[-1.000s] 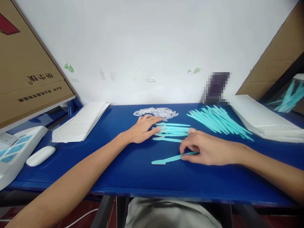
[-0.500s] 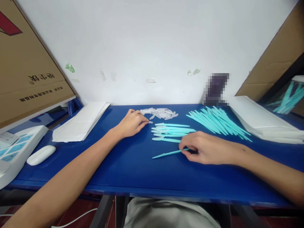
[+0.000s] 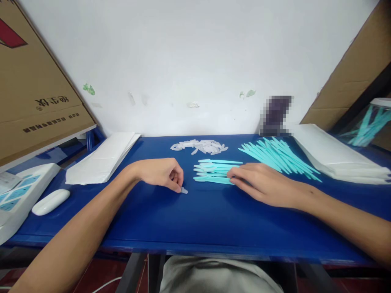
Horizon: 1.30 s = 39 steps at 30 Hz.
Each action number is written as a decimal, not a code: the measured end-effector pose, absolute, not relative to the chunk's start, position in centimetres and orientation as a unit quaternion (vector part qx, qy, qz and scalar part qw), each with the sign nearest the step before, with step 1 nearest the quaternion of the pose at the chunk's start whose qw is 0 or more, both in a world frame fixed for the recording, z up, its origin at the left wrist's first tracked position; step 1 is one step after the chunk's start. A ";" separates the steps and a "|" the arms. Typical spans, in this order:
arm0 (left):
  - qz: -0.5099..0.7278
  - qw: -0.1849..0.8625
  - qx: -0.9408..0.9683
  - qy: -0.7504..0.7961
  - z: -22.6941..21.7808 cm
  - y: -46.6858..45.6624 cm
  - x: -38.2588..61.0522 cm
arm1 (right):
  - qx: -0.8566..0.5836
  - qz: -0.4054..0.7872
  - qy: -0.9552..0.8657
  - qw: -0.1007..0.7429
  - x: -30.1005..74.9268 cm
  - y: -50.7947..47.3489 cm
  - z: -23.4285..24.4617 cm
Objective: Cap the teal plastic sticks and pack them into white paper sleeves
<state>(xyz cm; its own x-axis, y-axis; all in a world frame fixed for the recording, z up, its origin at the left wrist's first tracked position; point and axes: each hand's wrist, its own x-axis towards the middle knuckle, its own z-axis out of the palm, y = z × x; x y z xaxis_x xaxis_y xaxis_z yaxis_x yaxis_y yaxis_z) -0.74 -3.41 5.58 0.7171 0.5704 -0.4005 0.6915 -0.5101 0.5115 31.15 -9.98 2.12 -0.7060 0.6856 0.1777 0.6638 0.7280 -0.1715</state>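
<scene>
My left hand [image 3: 163,174] is closed in a pinch on a small translucent cap [image 3: 184,190], held just over the table. My right hand [image 3: 259,181] reaches in from the right with its fingertips closed at the handle end of a turquoise eyebrow razor [image 3: 214,180]. That razor lies at the near side of a small row of eyebrow razors [image 3: 216,167], their tips pointing left. Behind the row is a heap of loose translucent caps [image 3: 204,145]. To its right sits a bigger pile of turquoise eyebrow razors [image 3: 279,156].
White flat bags are stacked at the left [image 3: 102,158] and at the right [image 3: 339,154]. A white mouse-shaped object [image 3: 51,202] sits beside a white device [image 3: 27,191]. Cardboard boxes [image 3: 39,81] flank the blue table [image 3: 189,228]; a clear tub [image 3: 374,122] holds turquoise sticks.
My left hand has come from the cap heap toward me with a cap. My right hand has moved the separate razor up to the row, slightly away from me.
</scene>
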 end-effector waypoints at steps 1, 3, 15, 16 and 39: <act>-0.096 0.342 0.865 0.354 5.6 -3.8 -0.5 | -0.361 0.044 -0.923 0.127 31.2 -10.0 2.1; -0.088 0.347 0.870 0.338 5.3 -4.3 -0.1 | -0.359 0.046 -0.920 0.151 31.3 -10.0 2.1; 0.027 0.312 0.893 0.323 3.6 -4.7 1.5 | -0.452 0.050 -0.871 0.188 32.0 -9.7 2.4; 0.029 0.311 0.894 0.322 3.6 -4.7 1.5 | -0.449 0.046 -0.874 0.178 32.0 -9.6 2.5; 0.017 0.331 0.887 0.321 3.7 -4.6 1.8 | -0.375 0.054 -0.923 0.069 30.9 -10.1 2.4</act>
<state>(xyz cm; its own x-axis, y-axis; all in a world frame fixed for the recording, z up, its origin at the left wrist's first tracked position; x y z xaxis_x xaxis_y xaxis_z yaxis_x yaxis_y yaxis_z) 1.76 -4.57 3.66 0.7935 0.5809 -0.1818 0.5578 -0.5746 0.5988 30.87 -10.06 2.42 -0.7088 0.7000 0.0867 0.6852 0.7125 -0.1507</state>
